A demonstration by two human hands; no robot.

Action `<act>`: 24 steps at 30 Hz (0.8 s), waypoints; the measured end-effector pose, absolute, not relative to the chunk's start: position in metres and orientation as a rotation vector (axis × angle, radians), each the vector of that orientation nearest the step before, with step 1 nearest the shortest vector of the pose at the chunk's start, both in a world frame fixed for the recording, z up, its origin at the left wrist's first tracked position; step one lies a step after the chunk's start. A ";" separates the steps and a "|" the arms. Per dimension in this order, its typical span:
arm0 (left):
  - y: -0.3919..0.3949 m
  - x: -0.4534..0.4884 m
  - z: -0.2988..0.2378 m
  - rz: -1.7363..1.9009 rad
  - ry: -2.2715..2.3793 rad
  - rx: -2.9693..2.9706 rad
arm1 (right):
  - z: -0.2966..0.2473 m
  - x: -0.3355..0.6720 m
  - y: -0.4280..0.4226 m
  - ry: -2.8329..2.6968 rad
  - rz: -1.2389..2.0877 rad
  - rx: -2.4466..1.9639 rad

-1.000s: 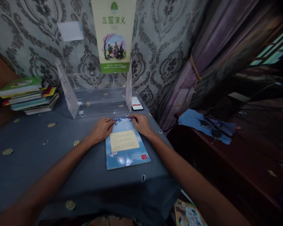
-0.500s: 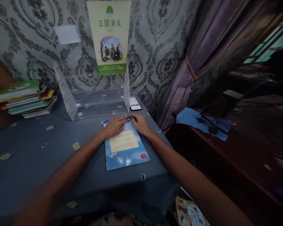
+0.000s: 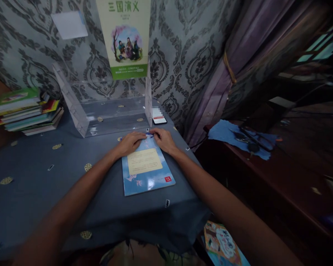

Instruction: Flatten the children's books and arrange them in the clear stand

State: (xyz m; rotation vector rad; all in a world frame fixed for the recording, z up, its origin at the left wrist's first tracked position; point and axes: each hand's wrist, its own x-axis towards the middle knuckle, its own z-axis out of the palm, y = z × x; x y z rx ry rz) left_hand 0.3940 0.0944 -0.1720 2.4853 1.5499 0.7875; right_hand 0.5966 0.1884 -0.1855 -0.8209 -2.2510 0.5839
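Observation:
A blue book (image 3: 152, 181) with a pale yellow text panel and a small red mark lies flat on the cloth-covered table (image 3: 63, 177). My left hand (image 3: 131, 143) rests across its far left part, fingers stretched out and lying flat. At the far right corner, my right hand (image 3: 164, 141) has its fingers bent over the book's edge, with the thumb close to the cover. A narrow gap separates the two hands. Behind the book stands a clear acrylic rack (image 3: 113, 122). A phone (image 3: 159, 119) lies beside the rack's right side.
Stacked books (image 3: 30, 114) stand at the left. A green-and-cream book cover (image 3: 127, 40) shows upright above the rack. Right of the table are a purple curtain (image 3: 211, 85) and a dark red surface with a blue cloth (image 3: 224, 135). Another book (image 3: 222, 242) sits low at the right.
My left hand has slid slightly left, opening a gap between its fingertips and my right hand. My right hand stays at the book's far corner. The camera view has shifted a little.

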 end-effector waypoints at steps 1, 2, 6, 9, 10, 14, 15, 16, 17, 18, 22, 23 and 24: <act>0.095 0.392 -0.172 0.784 1.532 2.478 | -0.186 0.597 0.188 -2.259 0.585 -0.815; 0.095 0.390 -0.172 0.779 1.528 2.472 | -0.186 0.597 0.188 -2.265 0.584 -0.810; 0.092 0.390 -0.171 0.744 1.560 2.504 | -0.185 0.597 0.188 -2.267 0.573 -0.815; 0.086 0.395 -0.167 0.675 1.618 2.576 | -0.182 0.597 0.188 -2.258 0.591 -0.806; 0.084 0.397 -0.165 0.640 1.645 2.597 | -0.181 0.597 0.188 -2.258 0.604 -0.805; 0.073 0.406 -0.161 0.554 1.696 2.640 | -0.179 0.596 0.188 -2.267 0.638 -0.815; 0.069 0.408 -0.162 0.553 1.677 2.650 | -0.179 0.595 0.188 -2.270 0.628 -0.817; 0.066 0.410 -0.162 0.554 1.650 2.660 | -0.179 0.595 0.188 -2.274 0.608 -0.817; 0.062 0.413 -0.163 0.554 1.624 2.668 | -0.180 0.595 0.187 -2.279 0.584 -0.817; 0.058 0.415 -0.163 0.554 1.606 2.669 | -0.180 0.595 0.186 -2.288 0.559 -0.817; 0.048 0.421 -0.163 0.544 1.614 2.627 | -0.181 0.604 0.176 -2.355 0.520 -0.780; 0.048 0.422 -0.163 0.540 1.616 2.617 | -0.181 0.609 0.172 -2.362 0.530 -0.772; 0.047 0.422 -0.162 0.536 1.618 2.609 | -0.180 0.616 0.166 -2.361 0.551 -0.768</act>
